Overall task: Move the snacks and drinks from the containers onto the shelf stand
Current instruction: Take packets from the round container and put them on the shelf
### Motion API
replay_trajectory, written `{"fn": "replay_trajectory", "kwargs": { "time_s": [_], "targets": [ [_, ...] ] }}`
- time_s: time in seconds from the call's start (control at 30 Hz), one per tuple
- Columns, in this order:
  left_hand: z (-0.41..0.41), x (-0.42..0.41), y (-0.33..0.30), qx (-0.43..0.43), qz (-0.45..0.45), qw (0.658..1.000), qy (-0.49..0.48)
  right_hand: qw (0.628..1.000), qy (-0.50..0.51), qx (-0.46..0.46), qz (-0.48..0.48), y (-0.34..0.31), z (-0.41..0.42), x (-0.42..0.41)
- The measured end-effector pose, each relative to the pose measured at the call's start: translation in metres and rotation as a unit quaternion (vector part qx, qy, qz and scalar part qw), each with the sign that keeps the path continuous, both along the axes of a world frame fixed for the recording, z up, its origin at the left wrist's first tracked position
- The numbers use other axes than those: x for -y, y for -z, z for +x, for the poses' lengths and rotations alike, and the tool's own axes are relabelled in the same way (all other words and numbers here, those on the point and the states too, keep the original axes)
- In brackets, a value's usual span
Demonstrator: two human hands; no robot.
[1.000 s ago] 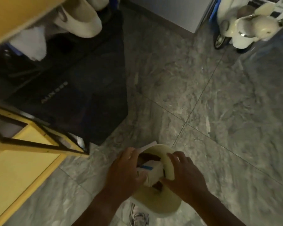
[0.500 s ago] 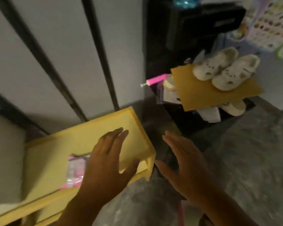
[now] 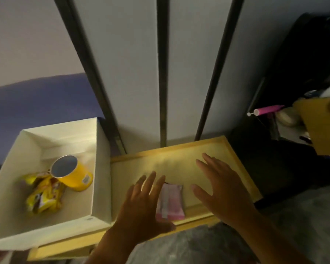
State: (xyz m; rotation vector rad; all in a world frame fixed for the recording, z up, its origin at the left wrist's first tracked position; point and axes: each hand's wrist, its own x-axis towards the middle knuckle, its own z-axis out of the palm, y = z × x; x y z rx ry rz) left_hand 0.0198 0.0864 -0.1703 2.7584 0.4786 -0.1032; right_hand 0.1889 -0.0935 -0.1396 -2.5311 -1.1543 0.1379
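Half a second ago the view took in only the right end of the yellow wooden shelf stand [image 3: 236, 149]; now it has swung left, and the white open-topped box [image 3: 101, 168] sitting at the left end of the stand's top has come into sight. A second ago both hands were down at the floor around a pale round container, so the pink-and-white snack packet [image 3: 171, 201] lying flat on the shelf top, near its front edge, looks like the item just delivered.

The left hand [image 3: 143, 204] hovers above the shelf with fingers straight and spread, holding nothing; its fingertips overlap the packet's left edge in the picture, though whether they touch it cannot be told. The right hand [image 3: 220, 187] is likewise spread flat and empty, just to the right of the packet and apart from it.

Inside the white box lie a yellow cylindrical can [image 3: 72, 173], tipped on its side with its silver end up, and a yellow crinkled snack bag [image 3: 44, 195] touching it. Judging from this, one placement is done and these two probably come next, with the left hand nearer them.
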Motion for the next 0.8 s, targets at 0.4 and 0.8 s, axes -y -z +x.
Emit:
{"fn": "replay_trajectory", "kwargs": {
  "time_s": [0.4,0.8],
  "targets": [
    [0.037,0.036,0.025,0.013,-0.01,0.999,0.037,0.996,0.08,-0.048,-0.005,0.003,0.0,0.082],
    [0.14,0.297,-0.025,0.141,-0.127,0.954,0.234,0.944,0.325,-0.047,-0.042,0.003,-0.021,0.335]
  ]
}}
